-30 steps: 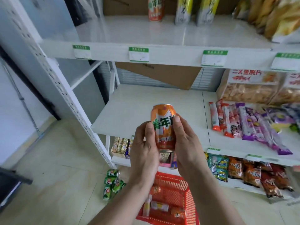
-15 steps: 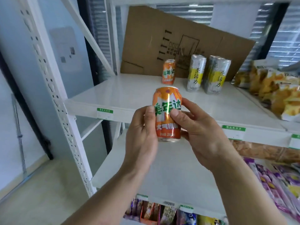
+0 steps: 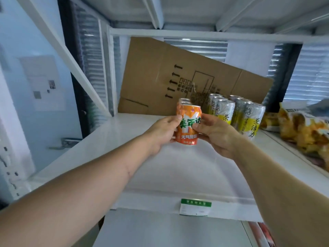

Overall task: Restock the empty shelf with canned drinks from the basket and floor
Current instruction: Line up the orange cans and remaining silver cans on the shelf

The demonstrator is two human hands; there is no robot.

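- Hands clamp one orange soda can point(image 3: 188, 125) between them: left hand point(image 3: 162, 130) wraps its left side with the thumb across the label, right hand point(image 3: 216, 132) grips its right side.
- Can sits upright, held just above the white shelf point(image 3: 135, 157), directly in front of another orange can point(image 3: 184, 100) that stands by the cardboard sheet point(image 3: 160, 77).
- Right of the held can stand two rows of silver-and-yellow tea cans point(image 3: 249, 116); beyond those lie yellow snack bags point(image 3: 302, 129).
- Step in hand, as I judge it: setting this can down to continue the orange row.
- To do it well, keep the can vertical, lower it until the base sits flat, and line it up straight in front of the rear orange can.
- Leave a slim gap from the tea cans so knuckles do not knock them over.
- Turn the label forward before letting go, then release both hands together.
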